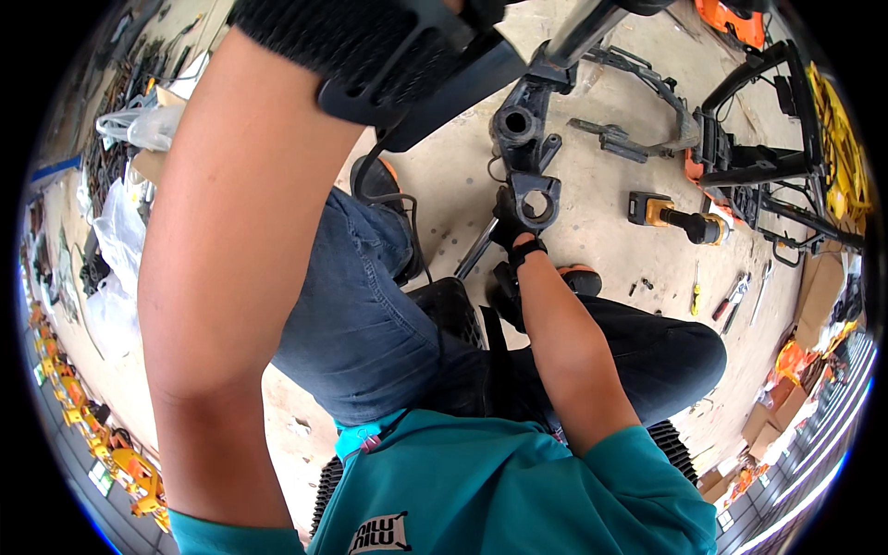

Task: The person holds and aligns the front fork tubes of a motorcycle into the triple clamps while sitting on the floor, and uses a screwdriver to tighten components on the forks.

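My right hand (506, 219), in a black glove with a strap at the wrist, is closed at the lower end of a black metal fork clamp (524, 148). The clamp has a round open ring (536, 205) beside my hand. A silver metal tube (476, 252) runs down and left from my fingers. My left arm (245, 194) reaches up past the top of the view. A black strap and device (370, 55) cover its wrist, and my left hand is mostly hidden at the upper edge. Another metal tube (587, 28) slants from the clamp to the top.
A yellow and black cordless power tool (680, 218) lies to the right on the floor, with a screwdriver (696, 294), red-handled tools (733, 298) and small bolts (643, 285) nearer. A black metal frame (758, 171) stands beyond. Plastic bags (120, 240) lie at left.
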Demonstrator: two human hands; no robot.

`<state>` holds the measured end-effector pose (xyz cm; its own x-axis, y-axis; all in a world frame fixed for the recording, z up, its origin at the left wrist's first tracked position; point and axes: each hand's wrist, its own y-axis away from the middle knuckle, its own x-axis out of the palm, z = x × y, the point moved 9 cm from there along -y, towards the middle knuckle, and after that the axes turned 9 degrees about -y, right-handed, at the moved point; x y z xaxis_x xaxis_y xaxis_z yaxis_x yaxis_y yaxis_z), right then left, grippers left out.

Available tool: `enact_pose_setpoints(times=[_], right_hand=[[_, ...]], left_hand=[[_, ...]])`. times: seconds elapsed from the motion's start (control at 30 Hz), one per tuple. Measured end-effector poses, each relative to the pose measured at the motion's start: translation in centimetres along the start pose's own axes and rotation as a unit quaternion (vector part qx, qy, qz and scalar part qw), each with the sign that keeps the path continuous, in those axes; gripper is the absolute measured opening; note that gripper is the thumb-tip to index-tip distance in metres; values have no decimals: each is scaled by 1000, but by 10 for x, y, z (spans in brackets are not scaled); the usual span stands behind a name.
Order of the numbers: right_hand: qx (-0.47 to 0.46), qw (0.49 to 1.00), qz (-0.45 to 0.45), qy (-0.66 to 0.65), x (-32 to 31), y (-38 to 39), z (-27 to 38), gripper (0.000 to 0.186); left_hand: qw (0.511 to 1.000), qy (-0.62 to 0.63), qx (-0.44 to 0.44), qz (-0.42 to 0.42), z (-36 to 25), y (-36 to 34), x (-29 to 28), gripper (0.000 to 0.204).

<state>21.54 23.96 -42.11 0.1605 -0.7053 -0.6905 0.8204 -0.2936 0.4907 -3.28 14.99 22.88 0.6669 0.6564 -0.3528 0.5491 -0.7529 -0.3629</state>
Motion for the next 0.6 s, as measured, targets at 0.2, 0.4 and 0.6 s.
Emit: enact_pose_setpoints(times=[0.2,0.4,0.6], right_hand=[[-50,976,122,175,-24,24,24,53],[-91,961,158,209,-133,39,93,47],[-136,970,57,-195,-340,115,239,54]], left_hand=[[1000,-15,4,-4,-1,-1,2,25],[998,-62,21,-22,-3,-1,-4,26],[981,-188,32,-34,-2,-8,-11,26]])
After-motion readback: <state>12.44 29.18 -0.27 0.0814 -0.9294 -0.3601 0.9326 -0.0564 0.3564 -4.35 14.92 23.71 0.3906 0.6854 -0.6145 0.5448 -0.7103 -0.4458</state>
